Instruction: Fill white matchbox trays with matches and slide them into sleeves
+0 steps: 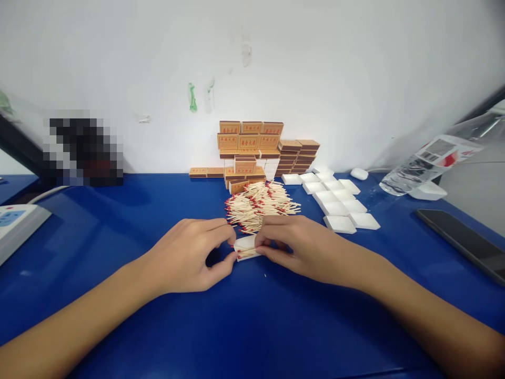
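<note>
A small white matchbox tray (pixel 245 243) lies on the blue table in front of me, with a few red-tipped matches (pixel 248 252) in it. My left hand (pixel 193 253) steadies the tray's left end between thumb and curled fingers. At the other end, my right hand (pixel 294 243) pinches the matches, its fingertips over the tray; the right end is hidden behind them. Just beyond both hands is a heap of loose matches (pixel 262 202), their red heads mostly towards the left.
Matchboxes (pixel 248 141) are stacked against the wall behind the heap. To the right lie several empty white trays (pixel 339 223), a tilted plastic bottle (pixel 426 160), a white earphone case (pixel 359 173) and a phone (pixel 465 239). A power strip (pixel 21 226) sits at far left.
</note>
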A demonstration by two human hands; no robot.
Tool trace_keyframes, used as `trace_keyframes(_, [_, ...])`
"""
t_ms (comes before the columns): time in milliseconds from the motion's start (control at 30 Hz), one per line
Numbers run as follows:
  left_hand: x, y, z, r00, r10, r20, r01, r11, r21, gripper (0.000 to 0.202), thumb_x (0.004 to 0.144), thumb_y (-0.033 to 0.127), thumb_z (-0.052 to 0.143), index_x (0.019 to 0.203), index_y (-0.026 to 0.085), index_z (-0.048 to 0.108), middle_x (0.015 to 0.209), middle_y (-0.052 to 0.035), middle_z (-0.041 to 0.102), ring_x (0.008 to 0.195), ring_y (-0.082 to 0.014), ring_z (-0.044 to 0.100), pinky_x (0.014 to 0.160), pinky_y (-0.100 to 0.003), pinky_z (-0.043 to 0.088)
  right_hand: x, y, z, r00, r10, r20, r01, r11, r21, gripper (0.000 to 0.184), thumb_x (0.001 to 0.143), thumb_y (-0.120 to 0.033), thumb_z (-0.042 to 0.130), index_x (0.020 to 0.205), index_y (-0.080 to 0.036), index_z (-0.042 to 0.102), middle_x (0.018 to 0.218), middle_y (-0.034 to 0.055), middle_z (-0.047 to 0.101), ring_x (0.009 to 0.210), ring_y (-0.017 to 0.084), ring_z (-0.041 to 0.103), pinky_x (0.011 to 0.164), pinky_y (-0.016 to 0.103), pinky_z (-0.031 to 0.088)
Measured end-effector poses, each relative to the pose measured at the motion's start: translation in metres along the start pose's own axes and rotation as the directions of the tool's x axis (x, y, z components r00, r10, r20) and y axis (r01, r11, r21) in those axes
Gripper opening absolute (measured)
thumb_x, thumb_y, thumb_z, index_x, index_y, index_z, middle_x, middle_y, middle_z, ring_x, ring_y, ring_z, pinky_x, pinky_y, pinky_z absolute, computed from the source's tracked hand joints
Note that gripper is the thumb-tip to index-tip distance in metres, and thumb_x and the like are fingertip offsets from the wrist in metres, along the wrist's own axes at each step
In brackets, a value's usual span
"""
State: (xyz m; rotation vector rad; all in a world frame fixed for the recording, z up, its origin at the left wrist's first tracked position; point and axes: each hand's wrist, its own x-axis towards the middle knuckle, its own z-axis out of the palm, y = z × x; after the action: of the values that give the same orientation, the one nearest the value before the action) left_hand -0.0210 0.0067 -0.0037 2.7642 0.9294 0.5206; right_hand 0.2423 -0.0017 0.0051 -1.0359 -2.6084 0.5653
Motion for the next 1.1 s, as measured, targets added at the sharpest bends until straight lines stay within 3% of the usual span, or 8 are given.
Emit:
trace_keyframes(467, [0.004, -0.002, 0.010, 0.999, -0.026, -0.024, 0.022, 0.983, -0.184, 0.018, 0.101, 0.021, 0.058, 0.089, 0.019, 0.071, 0.070, 0.0040, 0.056, 0.063, -0.0090, 0.051, 0.059, -0.023, 0.036, 0.002, 0.005, 0.005, 0.998, -0.028, -0.049, 0.031, 0.997, 0.075, 0.009, 0.103, -0.015, 0.062, 0.101, -0.017, 0.071, 0.099, 0.0040, 0.073, 0.089, 0.017, 0.066, 0.080, 0.030, 0.047])
trace_keyframes(667, [0.001, -0.001, 0.008, 0.997, -0.060, -0.053, 0.053, 0.991, -0.119, 0.012, 0.097, 0.029, 0.064, 0.094, 0.020, 0.072, 0.076, 0.0031, 0.059, 0.061, -0.0094, 0.049, 0.057, -0.024, 0.036, 0.002, -0.003, 0.002, 0.999, 0.020, -0.038, -0.017, 0.997, 0.075, 0.009, 0.100, -0.014, 0.064, 0.098, -0.019, 0.072, 0.096, 0.0028, 0.071, 0.086, 0.017, 0.064, 0.077, 0.030, 0.046])
trace_keyframes(833, [0.001, 0.000, 0.002, 0.999, -0.044, -0.016, 0.043, 0.996, -0.082, 0.008, 0.092, 0.024, 0.064, 0.092, 0.020, 0.071, 0.080, 0.0021, 0.061, 0.060, -0.0095, 0.051, 0.057, -0.024, 0.036, 0.000, -0.003, 0.003, 0.999, 0.015, -0.045, -0.011, 0.997, 0.075, 0.011, 0.100, -0.013, 0.062, 0.097, -0.020, 0.071, 0.097, 0.0034, 0.070, 0.085, 0.017, 0.063, 0.077, 0.030, 0.046])
trace_keyframes(1100, [0.004, 0.003, 0.005, 0.997, -0.064, 0.043, 0.071, 0.977, -0.203, 0.013, 0.093, 0.018, 0.061, 0.084, 0.019, 0.070, 0.070, 0.0031, 0.055, 0.060, -0.0100, 0.050, 0.056, -0.023, 0.036, 0.001, -0.002, 0.005, 1.000, -0.006, 0.005, 0.006, 1.000, 0.016, 0.012, 0.099, -0.012, 0.062, 0.099, -0.018, 0.071, 0.097, 0.0041, 0.067, 0.084, 0.017, 0.062, 0.075, 0.030, 0.046])
